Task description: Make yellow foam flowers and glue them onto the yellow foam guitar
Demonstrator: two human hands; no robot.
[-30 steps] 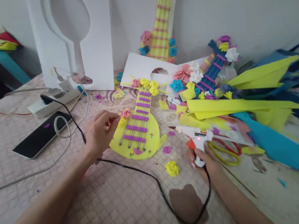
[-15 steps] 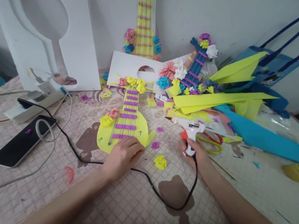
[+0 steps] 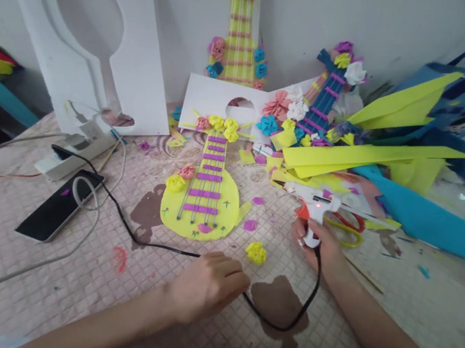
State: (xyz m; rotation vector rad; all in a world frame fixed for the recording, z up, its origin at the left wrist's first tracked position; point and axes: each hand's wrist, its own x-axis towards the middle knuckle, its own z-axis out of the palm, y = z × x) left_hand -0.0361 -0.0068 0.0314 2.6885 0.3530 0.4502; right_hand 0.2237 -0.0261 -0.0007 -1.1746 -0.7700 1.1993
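My right hand (image 3: 319,245) is wrapped round the handle of a white glue gun (image 3: 316,207) with an orange trigger and a lit red light; its nozzle points to the upper left. My left hand (image 3: 209,285) rests low over the black cord (image 3: 167,250), fingers curled together with their undersides hidden. Above it lies a yellow paper guitar (image 3: 184,206) with purple bars, strings and paper flowers. A loose yellow paper flower (image 3: 256,253) sits between my hands, just off the left fingertips.
Scissors (image 3: 348,231) lie beside the glue gun. Yellow paper strips (image 3: 373,154) and blue paper (image 3: 444,226) cover the right side. A blue paper guitar (image 3: 324,107) leans behind. At left are a black phone (image 3: 56,208) and a power strip (image 3: 76,153). White cut-out boards (image 3: 142,70) stand against the wall.
My left hand has drawn back off the guitar's lower edge, toward me, uncovering a purple piece there. My right hand still holds the glue gun. The whole view has shifted slightly.
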